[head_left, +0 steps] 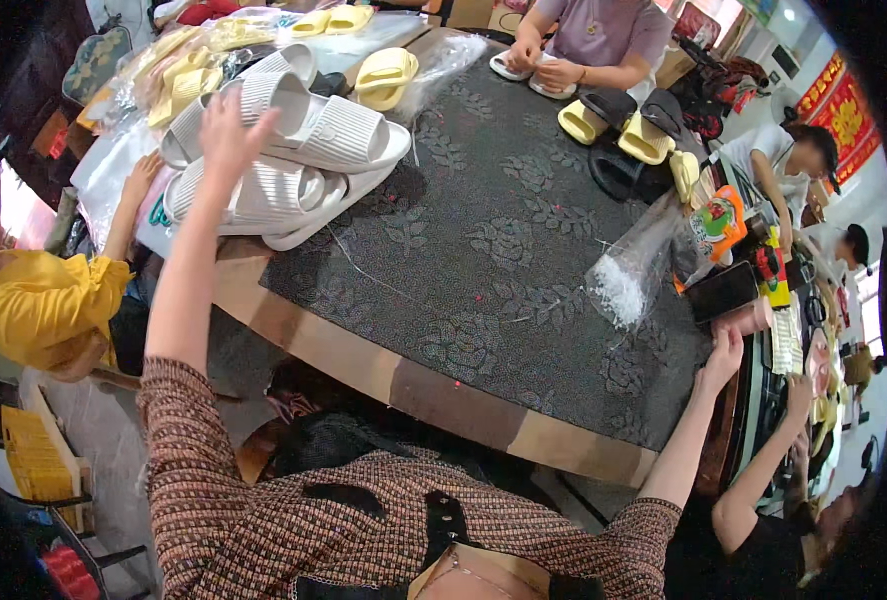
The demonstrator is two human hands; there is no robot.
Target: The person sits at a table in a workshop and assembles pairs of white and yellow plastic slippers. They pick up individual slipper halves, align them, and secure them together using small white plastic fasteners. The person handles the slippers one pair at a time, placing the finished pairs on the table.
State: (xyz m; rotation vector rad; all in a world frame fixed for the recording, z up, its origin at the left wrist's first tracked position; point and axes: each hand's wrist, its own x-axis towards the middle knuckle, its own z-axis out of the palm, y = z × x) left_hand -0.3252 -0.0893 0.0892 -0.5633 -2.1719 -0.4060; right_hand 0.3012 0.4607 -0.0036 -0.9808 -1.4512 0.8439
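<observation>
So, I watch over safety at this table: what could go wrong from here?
The pale grey slippers are stacked on one another at the left hand, so a push might topple some. The clear bag with small white bits might spill if the right hand knocks it; I can't tell whether it's closed.

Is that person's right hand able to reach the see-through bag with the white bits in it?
Probably yes: the see-through bag lies on the table not far from the right hand, and mostly dark cloth shows between them, so the way looks free.
</observation>
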